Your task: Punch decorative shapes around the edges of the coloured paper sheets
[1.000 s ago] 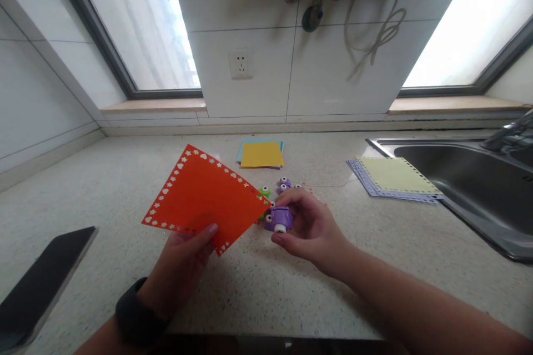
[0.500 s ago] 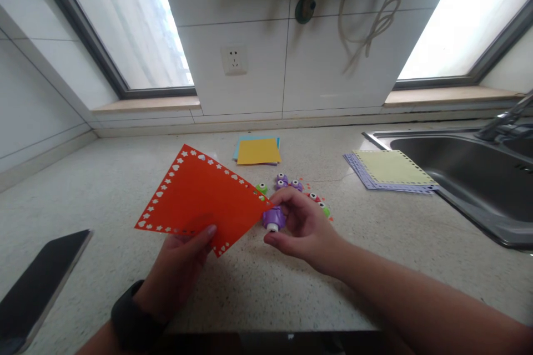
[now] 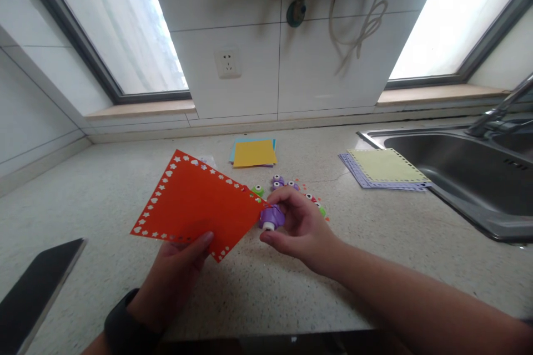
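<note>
A sheet of red paper [image 3: 195,199] is pinched in my left hand [image 3: 183,263], thumb on top and fingers underneath. Flower, star and heart shaped holes run along its edges. My right hand [image 3: 303,230] grips a purple craft punch [image 3: 272,216] with a white button, between thumb and fingers. The paper's right corner meets the punch; whether it sits in the slot I cannot tell. Behind my right hand lie several more punches: purple ones [image 3: 277,180], a green one [image 3: 258,191] partly behind the paper, and a red one [image 3: 310,197]. Small red cut-outs are scattered near them.
A stack of yellow and blue paper [image 3: 255,154] lies towards the wall. Punched pale yellow and lilac sheets [image 3: 385,167] rest beside the steel sink [image 3: 458,188] at right. A dark flat device [image 3: 37,288] lies at the left front.
The camera view has shifted slightly, so the whole scene sits a little further left. Both hands keep their holds, with the paper's corner still at the punch.
</note>
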The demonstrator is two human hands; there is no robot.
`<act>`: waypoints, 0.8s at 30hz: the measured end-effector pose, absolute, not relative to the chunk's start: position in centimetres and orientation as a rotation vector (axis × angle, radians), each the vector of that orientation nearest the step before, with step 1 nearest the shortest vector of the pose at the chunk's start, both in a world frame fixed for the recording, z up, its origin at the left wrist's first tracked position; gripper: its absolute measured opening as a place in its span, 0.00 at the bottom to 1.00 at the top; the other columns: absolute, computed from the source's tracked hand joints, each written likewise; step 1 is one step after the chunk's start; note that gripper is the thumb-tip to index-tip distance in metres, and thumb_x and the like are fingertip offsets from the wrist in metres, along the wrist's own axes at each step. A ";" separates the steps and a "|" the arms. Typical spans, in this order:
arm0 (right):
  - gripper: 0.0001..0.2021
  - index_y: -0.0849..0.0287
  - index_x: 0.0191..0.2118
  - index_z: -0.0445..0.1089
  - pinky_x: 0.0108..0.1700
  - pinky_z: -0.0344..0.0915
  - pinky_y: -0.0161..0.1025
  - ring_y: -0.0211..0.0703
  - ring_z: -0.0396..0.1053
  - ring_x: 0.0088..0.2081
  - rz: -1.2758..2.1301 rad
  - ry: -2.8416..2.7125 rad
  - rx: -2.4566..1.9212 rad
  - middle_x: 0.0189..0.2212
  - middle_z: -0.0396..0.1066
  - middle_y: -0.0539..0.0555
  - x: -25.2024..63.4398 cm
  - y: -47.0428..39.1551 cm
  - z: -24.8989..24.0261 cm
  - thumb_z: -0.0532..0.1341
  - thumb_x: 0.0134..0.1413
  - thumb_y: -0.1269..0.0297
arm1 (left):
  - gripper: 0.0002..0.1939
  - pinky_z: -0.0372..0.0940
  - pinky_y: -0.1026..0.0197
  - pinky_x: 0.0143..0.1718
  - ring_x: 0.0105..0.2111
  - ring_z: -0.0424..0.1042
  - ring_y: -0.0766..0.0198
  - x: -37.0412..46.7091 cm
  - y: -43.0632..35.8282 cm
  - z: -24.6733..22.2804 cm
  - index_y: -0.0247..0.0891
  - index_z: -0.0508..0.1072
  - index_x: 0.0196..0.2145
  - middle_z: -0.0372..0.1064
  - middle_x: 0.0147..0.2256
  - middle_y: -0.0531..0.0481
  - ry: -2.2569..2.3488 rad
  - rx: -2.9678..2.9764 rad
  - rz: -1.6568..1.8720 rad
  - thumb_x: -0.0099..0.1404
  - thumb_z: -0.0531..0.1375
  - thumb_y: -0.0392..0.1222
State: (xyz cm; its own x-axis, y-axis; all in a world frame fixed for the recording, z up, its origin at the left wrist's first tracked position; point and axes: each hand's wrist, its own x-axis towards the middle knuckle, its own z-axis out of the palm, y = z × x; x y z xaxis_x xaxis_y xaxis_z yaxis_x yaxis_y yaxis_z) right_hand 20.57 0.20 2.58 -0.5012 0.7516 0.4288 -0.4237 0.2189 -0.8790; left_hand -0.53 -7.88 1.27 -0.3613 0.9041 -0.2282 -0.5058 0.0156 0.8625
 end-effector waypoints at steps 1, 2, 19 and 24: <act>0.20 0.53 0.42 0.66 0.36 0.65 0.37 0.38 0.65 0.34 1.491 -1.499 -0.327 0.36 0.68 0.49 20.6 0.2 2.6 0.74 0.46 0.67 | 0.24 0.75 0.62 0.47 0.48 0.79 0.55 -0.5 -7.8 1.3 0.42 0.81 0.45 0.81 0.46 0.47 1.151 0.499 1.608 0.49 0.76 0.36; 0.20 0.53 0.42 0.66 0.36 0.65 0.37 0.38 0.65 0.34 1.493 -1.499 -0.323 0.36 0.68 0.49 20.6 0.2 2.6 0.74 0.46 0.67 | 0.24 0.76 0.62 0.47 0.47 0.79 0.55 -0.5 -7.8 1.2 0.42 0.81 0.46 0.81 0.46 0.48 1.152 0.505 1.610 0.50 0.76 0.36; 0.23 0.55 0.41 0.67 0.37 0.68 0.36 0.36 0.69 0.32 1.807 -1.359 -0.447 0.34 0.71 0.48 20.5 -0.1 2.4 0.77 0.41 0.66 | 0.21 0.76 0.62 0.46 0.46 0.80 0.56 -0.4 -8.0 1.2 0.44 0.81 0.46 0.81 0.46 0.49 1.151 0.548 1.595 0.53 0.74 0.35; 0.19 0.55 0.39 0.67 0.34 0.66 0.35 0.35 0.67 0.31 1.821 -1.365 -0.482 0.32 0.70 0.47 20.4 -0.2 2.7 0.76 0.44 0.65 | 0.19 0.74 0.62 0.49 0.46 0.79 0.59 -0.5 -8.1 1.1 0.45 0.81 0.47 0.81 0.47 0.51 1.126 0.587 1.574 0.57 0.72 0.34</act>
